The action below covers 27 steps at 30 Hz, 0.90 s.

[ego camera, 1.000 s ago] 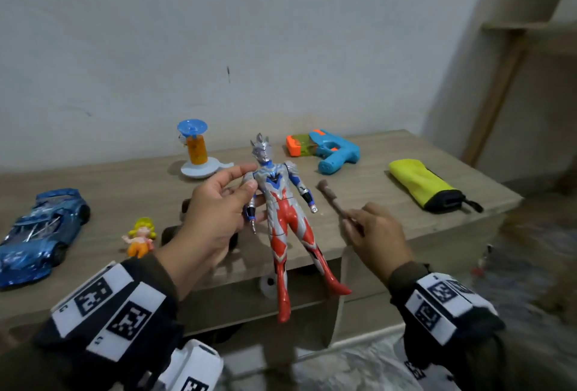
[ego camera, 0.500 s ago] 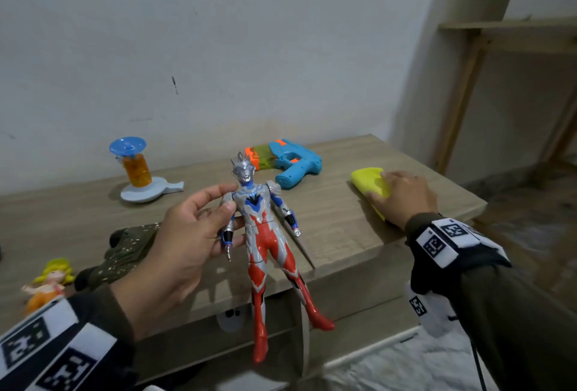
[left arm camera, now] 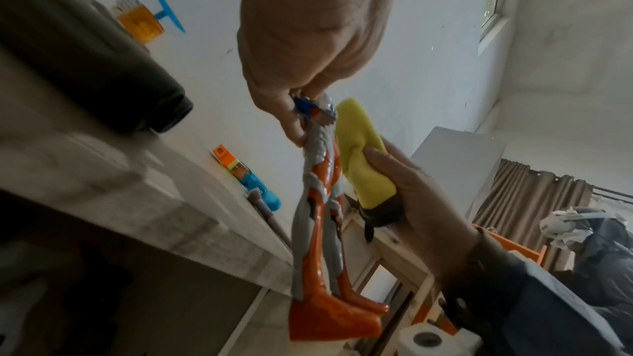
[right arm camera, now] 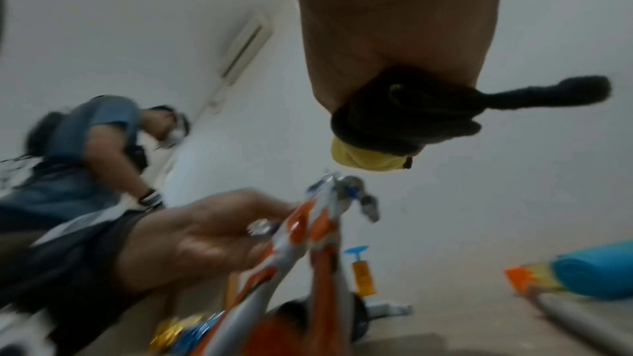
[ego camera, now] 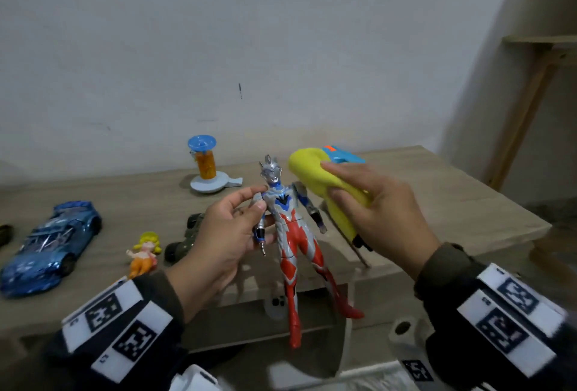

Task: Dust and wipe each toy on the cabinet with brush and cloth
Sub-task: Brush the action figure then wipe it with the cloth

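My left hand (ego camera: 249, 203) holds a silver, red and blue action figure (ego camera: 290, 234) upright by its arm and shoulder, in front of the wooden cabinet (ego camera: 437, 203). The figure's legs hang below the cabinet's front edge. My right hand (ego camera: 352, 184) grips a folded yellow cloth (ego camera: 312, 169) with a black end, raised just right of the figure's head and shoulder. In the left wrist view the cloth (left arm camera: 363, 159) lies close against the figure (left arm camera: 322, 199). The brush (ego camera: 359, 253) lies on the cabinet behind the figure, mostly hidden.
On the cabinet stand a blue car (ego camera: 53, 244), a small yellow-haired doll (ego camera: 145, 253), a dark green vehicle (ego camera: 184, 240), a blue and orange spinner toy (ego camera: 204, 165) and a blue water gun (ego camera: 343, 155). A wooden shelf frame (ego camera: 530, 94) is at the right. Another person (left arm camera: 599, 240) stands nearby.
My right hand left the brush on the cabinet, took the yellow cloth from the right end and lifted it to the figure's head. The left hand kept hold of the figure.
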{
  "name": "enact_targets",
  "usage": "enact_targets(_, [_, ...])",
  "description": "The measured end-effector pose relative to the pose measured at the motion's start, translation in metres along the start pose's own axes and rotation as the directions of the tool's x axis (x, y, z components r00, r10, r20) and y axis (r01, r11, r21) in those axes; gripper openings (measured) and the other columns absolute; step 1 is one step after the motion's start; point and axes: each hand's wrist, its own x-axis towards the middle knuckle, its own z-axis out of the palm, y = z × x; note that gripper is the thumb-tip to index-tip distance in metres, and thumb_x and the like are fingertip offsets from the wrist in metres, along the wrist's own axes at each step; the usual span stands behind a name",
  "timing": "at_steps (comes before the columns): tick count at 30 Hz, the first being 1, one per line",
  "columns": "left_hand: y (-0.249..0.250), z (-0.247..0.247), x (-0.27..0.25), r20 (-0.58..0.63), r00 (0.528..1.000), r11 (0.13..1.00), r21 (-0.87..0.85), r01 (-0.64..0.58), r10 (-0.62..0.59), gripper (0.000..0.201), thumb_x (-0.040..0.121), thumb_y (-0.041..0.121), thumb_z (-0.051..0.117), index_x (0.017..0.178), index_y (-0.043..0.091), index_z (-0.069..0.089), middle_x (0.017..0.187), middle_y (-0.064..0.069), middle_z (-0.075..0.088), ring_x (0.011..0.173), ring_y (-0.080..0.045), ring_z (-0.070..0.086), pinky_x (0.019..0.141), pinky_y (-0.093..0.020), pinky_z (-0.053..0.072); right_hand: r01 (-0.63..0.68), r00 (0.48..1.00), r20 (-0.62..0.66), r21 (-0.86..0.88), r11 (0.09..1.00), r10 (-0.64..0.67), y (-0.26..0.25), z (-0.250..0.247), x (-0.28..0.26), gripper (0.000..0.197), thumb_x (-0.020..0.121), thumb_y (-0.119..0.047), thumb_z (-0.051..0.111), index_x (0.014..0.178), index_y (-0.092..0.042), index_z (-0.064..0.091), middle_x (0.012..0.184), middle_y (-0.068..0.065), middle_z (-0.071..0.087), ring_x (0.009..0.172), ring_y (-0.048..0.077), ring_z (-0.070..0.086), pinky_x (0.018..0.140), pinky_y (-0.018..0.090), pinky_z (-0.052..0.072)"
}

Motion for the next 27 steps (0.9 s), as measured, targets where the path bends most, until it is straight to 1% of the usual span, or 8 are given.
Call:
enact_targets(2, [0.009, -0.015, -0.006, -0.039, 0.999, 1.000, -0.015, -0.018, 0.017, 0.022, 0.095, 0.002, 0.044, 0.108, 0.013, 0.058, 0.087, -0.005, 0.068, 0.063, -0.008, 0.069, 0.054, -0.027, 0.058, 0.117, 0.985, 0.127, -0.027, 0.993, -0.113, -0.023, 0.012, -0.008, 0.034, 0.081, -0.022, 0.060, 0.114, -0.026, 0.066, 0.112, -0.001, 0.065, 0.103, 0.001, 0.053, 0.092, 0.001, 0.033])
enact_targets(5, [0.025, -0.049, -0.013, -0.124, 0.991, 0.999, -0.002, -0.053, 0.052, 0.022, 0.094, 0.001, 0.045, 0.107, 0.012, 0.060, 0.087, -0.008, 0.067, 0.066, -0.014, 0.066, 0.057, -0.030, 0.058, 0.194, 0.856, 0.499, -0.076, 0.978, -0.132, -0.046, 0.013, -0.026, 0.036, 0.081, -0.029, 0.048, 0.112, -0.035, 0.065, 0.114, -0.010, 0.064, 0.106, 0.002, 0.057, 0.102, 0.034, 0.040])
enact_targets(8, [0.037, -0.089, -0.020, -0.202, 0.975, 0.996, 0.036, -0.083, 0.089, 0.022, 0.094, 0.001, 0.046, 0.107, 0.012, 0.060, 0.086, -0.009, 0.068, 0.063, -0.015, 0.067, 0.053, -0.026, 0.058, 0.221, 0.663, 0.726, 0.046, 0.974, -0.185, -0.077, -0.004, -0.031, 0.036, 0.079, -0.021, 0.053, 0.109, -0.034, 0.068, 0.113, -0.014, 0.066, 0.106, -0.003, 0.058, 0.100, 0.010, 0.033])
enact_targets(12, [0.037, -0.116, -0.035, -0.196, 0.977, 0.994, 0.081, -0.074, 0.088, 0.021, 0.093, 0.004, 0.049, 0.102, 0.016, 0.063, 0.087, -0.006, 0.070, 0.065, -0.011, 0.070, 0.055, -0.028, 0.058, 0.310, 0.901, 0.303, 0.053, 0.949, -0.311, -0.120, 0.006, -0.001, 0.033, 0.078, -0.014, 0.060, 0.107, -0.026, 0.070, 0.108, -0.006, 0.068, 0.101, 0.001, 0.058, 0.087, 0.000, 0.035])
enact_targets(16, [0.041, -0.115, -0.048, -0.174, 0.981, 0.996, 0.011, -0.090, 0.090, 0.022, 0.093, 0.000, 0.048, 0.108, 0.010, 0.060, 0.086, -0.006, 0.068, 0.061, -0.009, 0.068, 0.049, -0.024, 0.055, 0.414, 0.900, 0.205, -0.126, 0.901, -0.385, -0.149, 0.057, 0.008, 0.030, 0.077, -0.011, 0.061, 0.103, -0.021, 0.072, 0.106, 0.008, 0.068, 0.094, 0.017, 0.060, 0.081, 0.028, 0.049])
enact_targets(21, [0.060, -0.155, -0.055, -0.221, 0.969, 0.994, 0.039, -0.103, 0.109, 0.022, 0.093, 0.003, 0.049, 0.100, 0.019, 0.061, 0.094, -0.005, 0.068, 0.081, -0.018, 0.067, 0.060, -0.029, 0.059, 0.466, 0.534, 0.722, 0.184, 0.865, -0.441, -0.174, 0.058, -0.027, 0.038, 0.075, -0.003, 0.059, 0.105, -0.024, 0.071, 0.114, -0.001, 0.067, 0.103, 0.007, 0.059, 0.094, 0.008, 0.040])
enact_targets(25, [0.056, -0.175, -0.069, -0.170, 0.980, 0.989, 0.127, -0.077, 0.098, 0.020, 0.092, 0.007, 0.053, 0.100, 0.023, 0.062, 0.100, -0.004, 0.070, 0.086, -0.015, 0.069, 0.061, -0.030, 0.058, 0.277, 0.864, 0.380, 0.191, 0.942, -0.331, -0.185, 0.048, 0.002, 0.036, 0.078, -0.023, 0.051, 0.108, -0.034, 0.068, 0.114, -0.010, 0.067, 0.107, -0.004, 0.056, 0.089, 0.004, 0.038])
enact_targets(27, [0.048, -0.167, -0.077, -0.119, 0.991, 0.995, 0.083, -0.051, 0.060, 0.018, 0.092, 0.006, 0.053, 0.100, 0.019, 0.062, 0.099, -0.006, 0.070, 0.079, -0.014, 0.071, 0.060, -0.030, 0.059, 0.299, 0.940, 0.146, 0.080, 0.951, -0.308, -0.189, 0.061, 0.019, 0.032, 0.080, -0.020, 0.057, 0.109, -0.028, 0.069, 0.112, -0.003, 0.068, 0.107, 0.002, 0.054, 0.087, 0.002, 0.038])
